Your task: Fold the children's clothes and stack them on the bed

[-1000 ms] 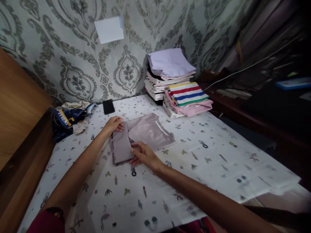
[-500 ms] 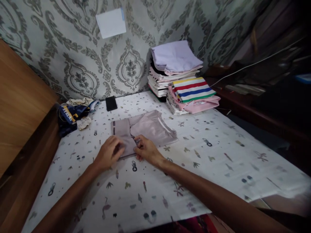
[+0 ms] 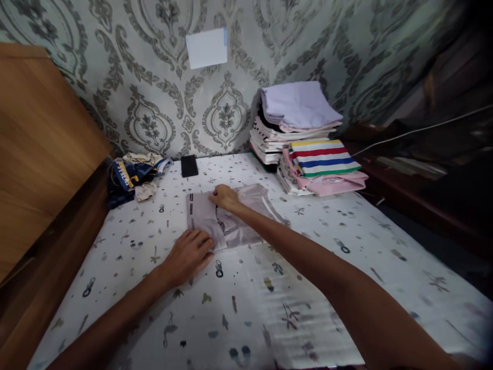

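Note:
A greyish-mauve garment [image 3: 246,228] lies partly folded on the patterned white sheet, with small dark labels at its left end and a white strip on its right part. My right hand [image 3: 224,197] is at the far edge of the folded section, its fingers closed in a pinch on the cloth. Along the near left edge rests my left hand [image 3: 192,252], palm down, fingers stretched out over the cloth and its thumb mostly hidden.
Behind to the right stand stacks of folded clothes: one topped by a lilac piece [image 3: 302,105], one by a striped piece [image 3: 323,158]. A crumpled navy garment pile [image 3: 133,177] and a black phone-like object [image 3: 189,166] lie back left. A wooden panel [image 3: 46,149] borders the left.
My right hand has moved from the fold's near end to its far edge. My left hand has flattened onto the near left edge. The camera view has shifted left.

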Available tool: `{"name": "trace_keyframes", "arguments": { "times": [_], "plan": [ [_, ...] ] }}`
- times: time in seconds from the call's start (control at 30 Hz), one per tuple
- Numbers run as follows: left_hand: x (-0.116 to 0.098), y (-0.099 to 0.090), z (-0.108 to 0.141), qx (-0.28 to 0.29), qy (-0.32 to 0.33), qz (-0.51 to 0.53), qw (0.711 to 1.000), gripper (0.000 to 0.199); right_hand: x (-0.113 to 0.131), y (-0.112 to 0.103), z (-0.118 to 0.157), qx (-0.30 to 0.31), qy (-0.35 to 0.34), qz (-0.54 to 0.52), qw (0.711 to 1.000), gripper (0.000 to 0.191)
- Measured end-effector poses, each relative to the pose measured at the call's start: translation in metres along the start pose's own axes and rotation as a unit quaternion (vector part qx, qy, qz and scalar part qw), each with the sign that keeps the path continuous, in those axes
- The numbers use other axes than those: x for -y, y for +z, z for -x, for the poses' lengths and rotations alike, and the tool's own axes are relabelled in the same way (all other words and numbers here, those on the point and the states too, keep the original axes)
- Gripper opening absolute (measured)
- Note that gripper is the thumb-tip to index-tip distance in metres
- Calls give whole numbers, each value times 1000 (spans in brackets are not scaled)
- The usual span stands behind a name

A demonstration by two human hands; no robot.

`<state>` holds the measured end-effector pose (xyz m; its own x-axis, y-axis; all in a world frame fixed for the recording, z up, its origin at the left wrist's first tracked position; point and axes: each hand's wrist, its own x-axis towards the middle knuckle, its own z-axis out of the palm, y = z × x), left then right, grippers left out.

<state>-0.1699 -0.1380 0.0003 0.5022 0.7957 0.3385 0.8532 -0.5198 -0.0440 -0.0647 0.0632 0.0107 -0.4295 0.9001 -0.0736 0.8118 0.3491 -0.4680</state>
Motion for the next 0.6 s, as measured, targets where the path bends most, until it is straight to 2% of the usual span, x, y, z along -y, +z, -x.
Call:
{"name": "trace_keyframes", "arguments": {
  "times": [0.23, 0.3, 0.37, 0.47, 0.53, 0.6],
  "plan": [
    [-2, 5, -1, -7, 7, -6, 1000, 19, -7, 14, -13, -22, -45, -16, 999, 19],
    [-2, 3, -2, 1, 8, 25, 1000, 18, -11, 15, -14, -30, -58, -18, 998, 19],
    [2, -2, -4, 10, -3, 100, 995, 18, -12, 15, -12, -41, -67, -19, 997, 24],
    [22, -7, -10, -2, -71, 219, 973, 25, -11, 14, 0, -87, -110, -34, 990, 35],
    [42, -4, -17, -28, -139, 227, 963, 30, -8, 17, 15, -109, -171, -40, 978, 37],
    [63, 6, -22, -34, -191, 192, 962, 33, -6, 23, 31, -88, -226, -22, 970, 37]
  ]
}}
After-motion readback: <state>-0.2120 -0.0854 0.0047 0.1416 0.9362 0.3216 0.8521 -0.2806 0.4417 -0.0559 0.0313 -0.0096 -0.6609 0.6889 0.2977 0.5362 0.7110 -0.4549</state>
